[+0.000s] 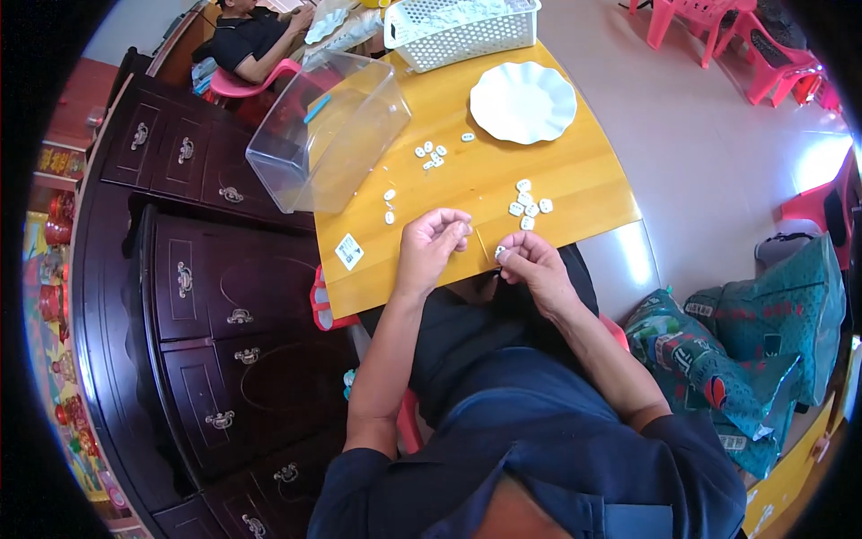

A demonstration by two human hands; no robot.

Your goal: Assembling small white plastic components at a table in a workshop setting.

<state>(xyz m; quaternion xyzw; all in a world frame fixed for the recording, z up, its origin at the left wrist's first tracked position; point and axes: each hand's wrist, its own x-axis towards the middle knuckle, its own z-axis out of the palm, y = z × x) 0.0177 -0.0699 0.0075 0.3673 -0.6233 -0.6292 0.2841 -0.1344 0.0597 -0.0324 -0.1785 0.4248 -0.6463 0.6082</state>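
Observation:
Above the near edge of the yellow wooden table, my left hand (435,244) is closed in a pinch, and whatever sits between its fingertips is too small to make out. My right hand (533,264) pinches a small white piece with dark marks (499,252) between thumb and forefinger. Between the two hands is a thin pale strand (483,246). Beyond the right hand lies a cluster of similar white pieces (531,209). Another group of small white pieces (429,153) rests farther off, and a couple more (389,217) lie left of my left hand.
A clear plastic bin (359,135) holding a blue tool (317,109) stands at the table's left. Farther back are a white scalloped plate (523,101) and a white perforated basket (467,40). A printed card (348,251) lies near left. Dark drawers (242,278) flank the table; green sacks (763,305) sit right.

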